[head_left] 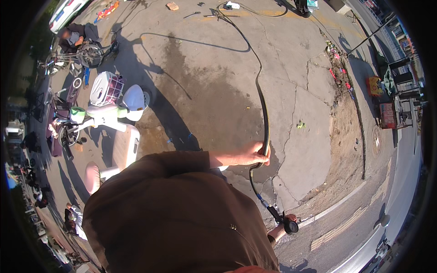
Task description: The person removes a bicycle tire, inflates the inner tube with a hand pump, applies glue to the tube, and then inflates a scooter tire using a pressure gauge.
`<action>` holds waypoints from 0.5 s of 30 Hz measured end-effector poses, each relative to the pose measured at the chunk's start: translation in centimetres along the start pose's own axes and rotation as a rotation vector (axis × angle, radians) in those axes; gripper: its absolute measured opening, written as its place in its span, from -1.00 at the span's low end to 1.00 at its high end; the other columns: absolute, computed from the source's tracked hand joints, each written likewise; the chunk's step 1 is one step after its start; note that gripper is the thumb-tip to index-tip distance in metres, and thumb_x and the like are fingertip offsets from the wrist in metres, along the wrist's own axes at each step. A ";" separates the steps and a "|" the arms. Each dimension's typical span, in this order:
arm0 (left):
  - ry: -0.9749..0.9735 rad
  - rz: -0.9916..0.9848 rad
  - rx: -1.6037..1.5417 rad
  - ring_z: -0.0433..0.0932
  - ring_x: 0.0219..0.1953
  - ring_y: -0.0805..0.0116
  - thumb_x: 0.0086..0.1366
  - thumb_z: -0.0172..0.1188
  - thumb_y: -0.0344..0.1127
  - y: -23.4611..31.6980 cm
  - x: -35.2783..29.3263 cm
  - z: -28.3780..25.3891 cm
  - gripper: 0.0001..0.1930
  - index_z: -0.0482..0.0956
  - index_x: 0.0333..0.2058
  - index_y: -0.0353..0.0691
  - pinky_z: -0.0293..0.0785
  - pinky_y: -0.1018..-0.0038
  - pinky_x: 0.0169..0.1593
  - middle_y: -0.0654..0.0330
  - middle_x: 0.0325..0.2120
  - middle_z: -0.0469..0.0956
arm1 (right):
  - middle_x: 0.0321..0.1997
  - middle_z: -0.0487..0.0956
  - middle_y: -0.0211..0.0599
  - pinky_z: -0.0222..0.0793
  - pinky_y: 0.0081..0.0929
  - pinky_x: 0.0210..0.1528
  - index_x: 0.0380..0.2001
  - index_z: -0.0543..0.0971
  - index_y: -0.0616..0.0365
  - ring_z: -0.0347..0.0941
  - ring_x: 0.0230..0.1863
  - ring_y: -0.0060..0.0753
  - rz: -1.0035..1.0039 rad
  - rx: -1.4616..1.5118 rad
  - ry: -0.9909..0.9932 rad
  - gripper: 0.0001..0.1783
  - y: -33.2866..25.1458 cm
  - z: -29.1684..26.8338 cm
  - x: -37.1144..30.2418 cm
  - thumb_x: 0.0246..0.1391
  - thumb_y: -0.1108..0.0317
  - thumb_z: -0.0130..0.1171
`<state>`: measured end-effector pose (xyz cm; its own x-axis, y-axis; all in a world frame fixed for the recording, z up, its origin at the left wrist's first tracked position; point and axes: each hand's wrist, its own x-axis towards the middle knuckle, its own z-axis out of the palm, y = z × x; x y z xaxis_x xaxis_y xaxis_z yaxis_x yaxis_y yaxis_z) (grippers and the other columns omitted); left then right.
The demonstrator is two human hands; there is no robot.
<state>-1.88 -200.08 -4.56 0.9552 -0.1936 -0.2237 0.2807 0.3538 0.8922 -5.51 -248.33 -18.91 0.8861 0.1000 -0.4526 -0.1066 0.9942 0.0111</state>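
A long dark hose (pixel 266 118) runs from the far ground down toward me. My left hand (pixel 251 154) is closed round it at about waist height, and just below the fingers the hose bends. At its near end, past a blue fitting, sits a black hose gun (pixel 274 212) with a wide round head. Low on the right, my right hand (pixel 290 218) grips that gun, its fingers partly hidden behind the round head. Whether the head is a dial or a spray nozzle I cannot tell. To my left stands a white-and-pink electric scooter (pixel 125 145) with a white front basket (pixel 106 88).
A person (pixel 77 36) sits by a bicycle (pixel 90 55) at the far left. A dark damp patch (pixel 200 86) covers the cracked concrete ahead. Rubble and litter line a dirt strip (pixel 341 145) on the right. Beyond it are a red crate (pixel 388 115) and a road.
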 end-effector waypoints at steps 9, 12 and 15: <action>0.539 -0.139 -0.015 0.55 -0.11 0.37 0.36 0.14 -0.25 -13.5 -13.4 -9.3 -0.61 0.44 0.08 -0.34 0.48 0.41 -0.09 0.12 -0.22 0.55 | -0.47 0.41 -0.37 0.42 -0.51 -0.29 -0.26 0.45 0.21 0.36 -0.45 -0.50 0.645 -0.178 -0.268 -0.90 -1.2 3.2 7.3 0.22 0.41 0.05; 0.593 -0.151 -0.176 0.62 -0.14 0.28 0.40 0.10 -0.21 -17.0 -21.0 -7.1 -0.70 0.53 -0.04 -0.30 0.56 0.35 -0.06 0.07 -0.18 0.60 | -0.47 0.44 -0.40 0.48 -0.54 -0.27 -0.18 0.47 0.23 0.43 -0.42 -0.52 0.364 -0.258 -0.150 -0.81 4.7 6.7 3.9 0.22 0.36 0.12; 0.771 -0.146 -0.378 0.65 -0.29 0.30 0.40 0.06 -0.25 -24.2 -28.0 -4.7 -0.78 0.52 -0.14 -0.27 0.57 0.40 -0.16 0.12 -0.34 0.61 | -0.36 0.49 -0.28 0.56 -0.46 -0.15 -0.26 0.44 0.20 0.50 -0.25 -0.42 0.041 -0.636 -0.252 -0.86 11.9 8.5 1.2 0.26 0.35 0.05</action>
<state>-34.99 -198.86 -21.70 0.6662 0.3642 -0.6508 0.2867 0.6805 0.6743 -1.88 -236.02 -11.79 0.9455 0.2193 -0.2409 -0.3181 0.7812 -0.5372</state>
